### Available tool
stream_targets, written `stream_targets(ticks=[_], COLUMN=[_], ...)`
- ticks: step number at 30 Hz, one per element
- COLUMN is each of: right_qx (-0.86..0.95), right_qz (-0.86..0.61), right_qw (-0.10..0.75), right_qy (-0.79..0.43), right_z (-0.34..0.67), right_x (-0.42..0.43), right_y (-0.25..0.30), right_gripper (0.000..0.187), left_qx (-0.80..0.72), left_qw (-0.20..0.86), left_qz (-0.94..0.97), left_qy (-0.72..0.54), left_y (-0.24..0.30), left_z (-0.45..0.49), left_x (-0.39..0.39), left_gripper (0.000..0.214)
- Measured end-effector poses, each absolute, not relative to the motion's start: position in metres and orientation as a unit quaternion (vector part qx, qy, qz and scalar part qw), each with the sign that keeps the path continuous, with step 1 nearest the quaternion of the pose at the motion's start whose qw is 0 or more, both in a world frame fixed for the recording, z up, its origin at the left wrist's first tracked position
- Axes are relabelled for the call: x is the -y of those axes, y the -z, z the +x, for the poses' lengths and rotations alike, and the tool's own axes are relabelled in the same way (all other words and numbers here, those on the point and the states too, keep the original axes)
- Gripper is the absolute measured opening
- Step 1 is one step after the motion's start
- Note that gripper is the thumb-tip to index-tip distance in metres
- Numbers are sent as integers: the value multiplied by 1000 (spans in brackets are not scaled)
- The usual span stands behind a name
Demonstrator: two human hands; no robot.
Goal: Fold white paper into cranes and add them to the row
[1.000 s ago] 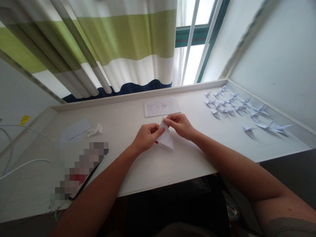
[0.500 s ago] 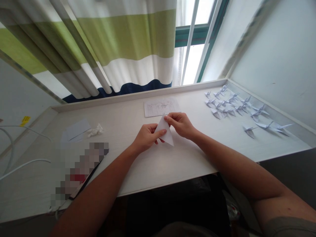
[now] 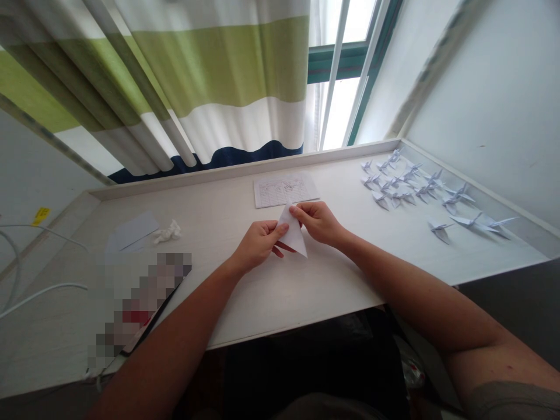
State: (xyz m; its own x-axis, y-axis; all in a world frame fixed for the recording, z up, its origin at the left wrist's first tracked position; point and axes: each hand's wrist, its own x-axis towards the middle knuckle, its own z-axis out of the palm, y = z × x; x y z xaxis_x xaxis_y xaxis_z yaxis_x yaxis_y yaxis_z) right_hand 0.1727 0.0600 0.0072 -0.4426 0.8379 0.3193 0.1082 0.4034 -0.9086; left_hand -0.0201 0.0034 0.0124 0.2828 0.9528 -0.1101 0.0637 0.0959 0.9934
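Observation:
Between my two hands is a folded sheet of white paper [image 3: 295, 238], narrow and pointed at its top and at its lower right corner. My left hand [image 3: 259, 242] grips its left edge, thumb on the front face and fingers behind. My right hand [image 3: 318, 220] pinches the upper part near the top point between thumb and fingers. The paper is held above the white desk [image 3: 271, 303], and some of my left fingers show below its lower edge.
Several folded paper cranes [image 3: 411, 181] stand at the desk's right. A printed sheet or pad [image 3: 284, 191] lies behind my hands. At left are loose white papers [image 3: 135, 227], a crumpled tissue [image 3: 168, 232], white cables [image 3: 48, 289] and a pixelated object [image 3: 144, 309].
My left thumb has shifted up and left along the paper, baring more of its lower part. My right hand keeps its pinch near the top. The view has moved slightly.

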Motion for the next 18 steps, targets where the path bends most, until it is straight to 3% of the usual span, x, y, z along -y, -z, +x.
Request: stream_targets(ticks=[18], right_qx=[753], right_qz=[-338], right_qw=[373], right_qy=[-425], right_z=[174], right_x=[-65], right_y=[0], right_gripper=[63], left_qx=[-465], left_qw=[567], left_qz=[529], left_qy=[-427], left_y=[-9], left_z=[-20], left_x=[-5], left_gripper=[53])
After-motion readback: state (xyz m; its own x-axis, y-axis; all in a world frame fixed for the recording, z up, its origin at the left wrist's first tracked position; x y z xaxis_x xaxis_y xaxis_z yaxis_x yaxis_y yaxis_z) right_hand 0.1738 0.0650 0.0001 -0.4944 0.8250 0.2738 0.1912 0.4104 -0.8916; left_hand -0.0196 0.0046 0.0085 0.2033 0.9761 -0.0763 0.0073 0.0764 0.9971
